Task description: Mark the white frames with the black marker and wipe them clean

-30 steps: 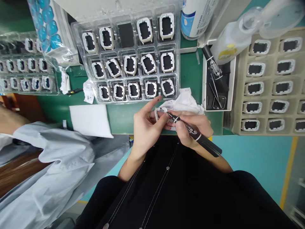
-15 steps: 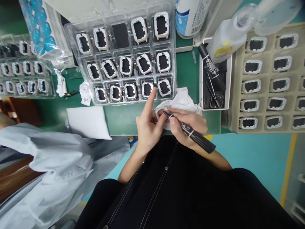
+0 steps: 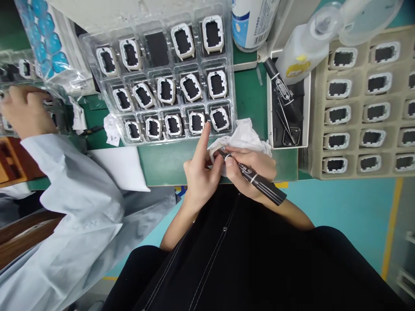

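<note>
The left hand (image 3: 201, 178) holds a small frame (image 3: 212, 152) by the thumb side, index finger extended. The right hand (image 3: 248, 166) grasps a black marker (image 3: 266, 187), slanting up-left, its tip at the frame; contact I cannot tell. The frame, beside the white cloth (image 3: 248, 133), looks pale, rounded, partly hidden.

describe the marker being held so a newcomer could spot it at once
Start at the front edge of the green table, just below the clear tray. There the black-clad person's right hand grips a thick black marker, slanting down to the right. A similar marker lies in the white box; this one alone is held.
</note>
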`<action>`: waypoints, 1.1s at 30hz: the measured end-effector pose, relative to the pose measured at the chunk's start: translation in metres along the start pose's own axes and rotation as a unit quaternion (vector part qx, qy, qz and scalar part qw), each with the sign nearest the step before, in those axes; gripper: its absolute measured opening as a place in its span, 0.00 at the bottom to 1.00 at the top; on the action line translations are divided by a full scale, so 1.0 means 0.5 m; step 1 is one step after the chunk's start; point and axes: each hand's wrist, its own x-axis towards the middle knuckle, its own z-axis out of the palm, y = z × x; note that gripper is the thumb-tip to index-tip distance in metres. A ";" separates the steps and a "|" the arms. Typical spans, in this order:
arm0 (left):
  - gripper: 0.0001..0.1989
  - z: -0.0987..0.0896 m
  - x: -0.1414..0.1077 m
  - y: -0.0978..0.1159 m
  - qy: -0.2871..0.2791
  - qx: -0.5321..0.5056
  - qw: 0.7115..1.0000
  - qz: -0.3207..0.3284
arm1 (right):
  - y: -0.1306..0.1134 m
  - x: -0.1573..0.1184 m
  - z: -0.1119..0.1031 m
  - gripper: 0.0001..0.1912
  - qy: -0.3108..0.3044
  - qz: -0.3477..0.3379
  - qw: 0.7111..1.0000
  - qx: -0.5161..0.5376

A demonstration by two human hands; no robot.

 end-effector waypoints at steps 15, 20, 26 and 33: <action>0.33 0.004 -0.002 0.005 -0.006 -0.028 0.999 -0.043 | 0.008 0.015 0.026 0.09 0.116 -0.103 0.987 0.044; 0.33 0.004 -0.003 0.002 -0.052 -0.050 0.995 -0.064 | 0.008 0.016 0.021 0.06 0.113 -0.042 0.991 0.061; 0.34 -0.007 0.006 -0.001 -0.029 -0.034 0.998 -0.033 | 0.010 0.016 0.026 0.05 0.104 -0.112 0.988 0.024; 0.37 -0.009 0.008 -0.009 -0.026 -0.050 0.997 -0.051 | 0.012 0.012 0.030 0.05 0.110 -0.087 0.990 -0.008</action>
